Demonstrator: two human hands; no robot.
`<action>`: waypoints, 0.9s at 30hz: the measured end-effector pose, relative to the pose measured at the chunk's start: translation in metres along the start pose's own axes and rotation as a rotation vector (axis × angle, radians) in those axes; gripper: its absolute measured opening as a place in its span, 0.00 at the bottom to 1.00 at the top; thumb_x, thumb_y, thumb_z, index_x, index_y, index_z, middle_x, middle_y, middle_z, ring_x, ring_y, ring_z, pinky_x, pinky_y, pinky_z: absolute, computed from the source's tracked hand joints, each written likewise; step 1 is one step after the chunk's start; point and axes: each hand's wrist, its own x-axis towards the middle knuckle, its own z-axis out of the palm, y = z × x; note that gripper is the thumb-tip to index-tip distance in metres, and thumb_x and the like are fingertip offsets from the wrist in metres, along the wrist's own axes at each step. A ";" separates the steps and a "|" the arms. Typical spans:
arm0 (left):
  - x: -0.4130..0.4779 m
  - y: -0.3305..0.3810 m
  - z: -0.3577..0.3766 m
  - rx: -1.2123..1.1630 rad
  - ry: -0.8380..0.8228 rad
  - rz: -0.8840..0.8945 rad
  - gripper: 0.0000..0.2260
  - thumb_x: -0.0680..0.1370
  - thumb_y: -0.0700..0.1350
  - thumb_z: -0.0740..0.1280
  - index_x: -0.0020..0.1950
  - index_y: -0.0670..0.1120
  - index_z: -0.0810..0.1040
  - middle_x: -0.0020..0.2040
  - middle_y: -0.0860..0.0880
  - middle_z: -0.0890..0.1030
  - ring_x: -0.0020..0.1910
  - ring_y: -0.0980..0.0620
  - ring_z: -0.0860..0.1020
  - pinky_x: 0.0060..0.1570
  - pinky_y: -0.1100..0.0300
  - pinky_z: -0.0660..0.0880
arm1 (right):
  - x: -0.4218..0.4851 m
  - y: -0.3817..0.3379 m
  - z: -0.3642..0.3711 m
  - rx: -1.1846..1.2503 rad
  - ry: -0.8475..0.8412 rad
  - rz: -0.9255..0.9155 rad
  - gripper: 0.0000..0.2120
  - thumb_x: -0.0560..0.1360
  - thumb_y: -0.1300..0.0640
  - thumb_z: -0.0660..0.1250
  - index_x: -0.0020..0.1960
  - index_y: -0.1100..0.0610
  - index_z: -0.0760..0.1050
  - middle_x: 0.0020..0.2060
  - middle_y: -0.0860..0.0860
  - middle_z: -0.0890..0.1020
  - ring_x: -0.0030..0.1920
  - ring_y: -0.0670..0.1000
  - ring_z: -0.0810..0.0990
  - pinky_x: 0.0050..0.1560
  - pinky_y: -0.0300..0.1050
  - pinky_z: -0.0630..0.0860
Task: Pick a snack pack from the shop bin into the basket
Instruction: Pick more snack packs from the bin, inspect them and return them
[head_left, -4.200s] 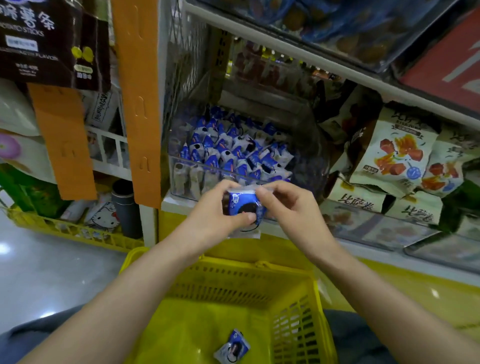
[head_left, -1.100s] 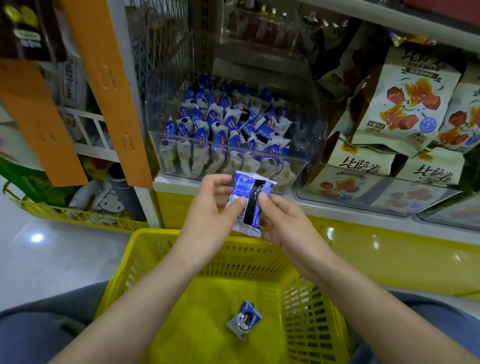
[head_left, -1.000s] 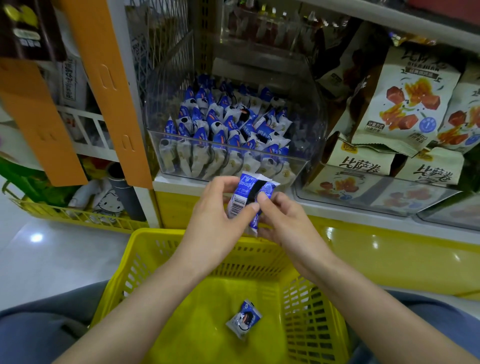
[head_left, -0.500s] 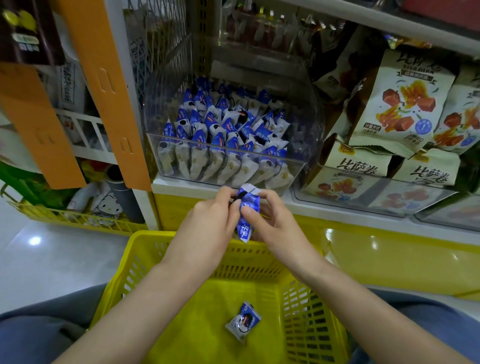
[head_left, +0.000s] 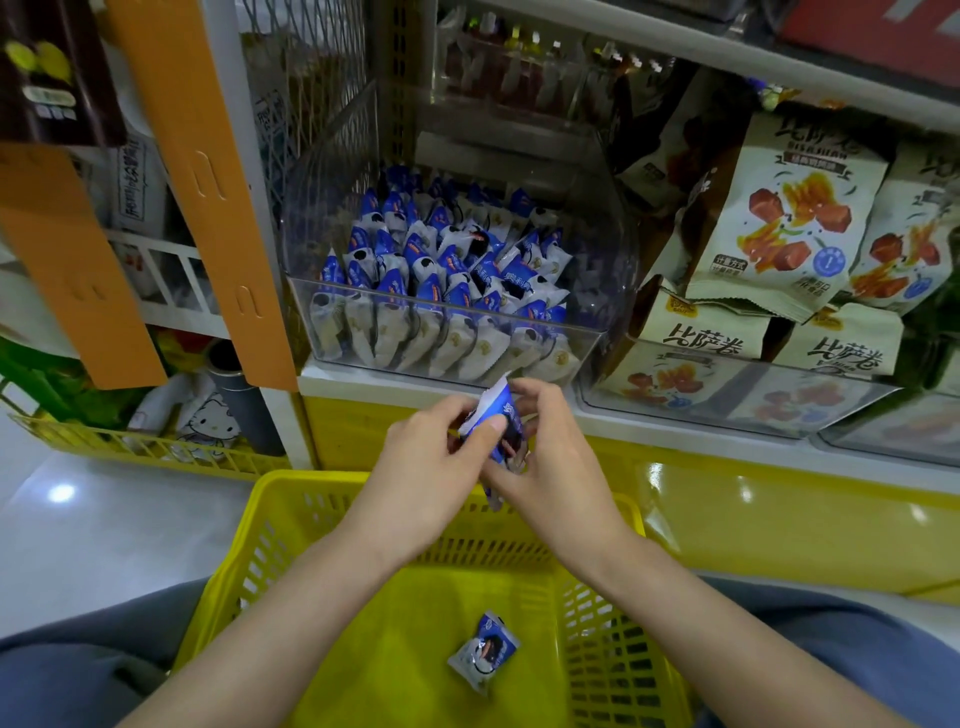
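The snack pack (head_left: 501, 405) is out of the bin and not yet in the basket. It is in the air between the two hands, just in front of the shelf's (head_left: 363, 376) front edge and over the far rim of the basket (head_left: 322, 478). The left hand (head_left: 426, 467) pinches it with the thumb across the front. The right hand (head_left: 556, 462) grips the other side with curled fingers. I think both hold it so as to turn it and look at it before letting it fall; it is over the basket, so a drop should land inside.

The pack is a small pillow of thin glossy film, blue and white with a dark picture, and it is creased where the fingers squeeze. Such film is slippery and light. A second pack (head_left: 483, 652) of the same kind lies flat on the basket floor, near the middle. The basket is hard yellow plastic with slotted walls.

The bin (head_left: 597, 338) on the shelf is clear rigid plastic with a low front wall, so that packs stand in rows and a hand enters from above. To its right lean larger matt cream bags (head_left: 779, 223).
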 end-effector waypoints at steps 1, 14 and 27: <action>0.002 -0.001 0.000 0.007 0.036 0.002 0.09 0.78 0.47 0.62 0.52 0.46 0.79 0.42 0.47 0.83 0.44 0.49 0.80 0.47 0.55 0.75 | 0.001 0.000 0.000 -0.034 -0.005 -0.037 0.32 0.65 0.45 0.72 0.64 0.52 0.65 0.51 0.41 0.70 0.50 0.38 0.70 0.49 0.26 0.68; 0.015 0.009 -0.018 -0.406 0.101 -0.023 0.12 0.81 0.42 0.57 0.44 0.47 0.78 0.38 0.50 0.82 0.37 0.56 0.79 0.38 0.63 0.77 | 0.014 -0.018 -0.035 0.435 -0.204 0.077 0.09 0.73 0.55 0.67 0.52 0.45 0.77 0.46 0.39 0.83 0.48 0.40 0.80 0.48 0.32 0.75; 0.062 0.004 -0.075 0.748 0.176 0.332 0.15 0.81 0.52 0.53 0.60 0.48 0.73 0.57 0.50 0.78 0.57 0.50 0.73 0.55 0.56 0.62 | 0.134 -0.050 -0.064 0.109 0.293 0.057 0.11 0.75 0.53 0.67 0.55 0.51 0.69 0.48 0.45 0.76 0.47 0.45 0.77 0.39 0.32 0.72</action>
